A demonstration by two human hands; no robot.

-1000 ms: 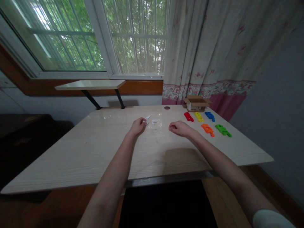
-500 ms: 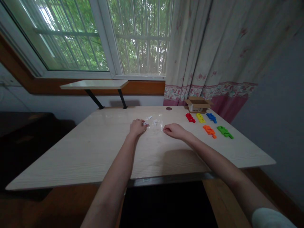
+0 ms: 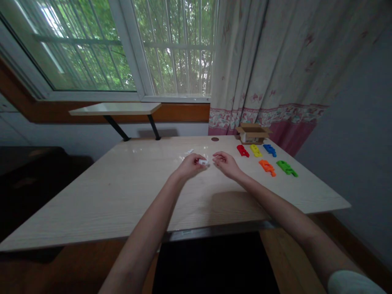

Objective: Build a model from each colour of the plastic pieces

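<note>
White piece (image 3: 202,162) in left hand (image 3: 190,166); right hand (image 3: 225,164) near; five coloured pieces (image 3: 267,167).

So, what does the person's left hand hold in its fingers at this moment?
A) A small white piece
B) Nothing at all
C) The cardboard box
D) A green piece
A. The small white piece shows at the fingertips of the left hand, pinched there above the table.

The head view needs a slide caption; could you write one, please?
Left hand holds a white piece beside the right hand.
</note>
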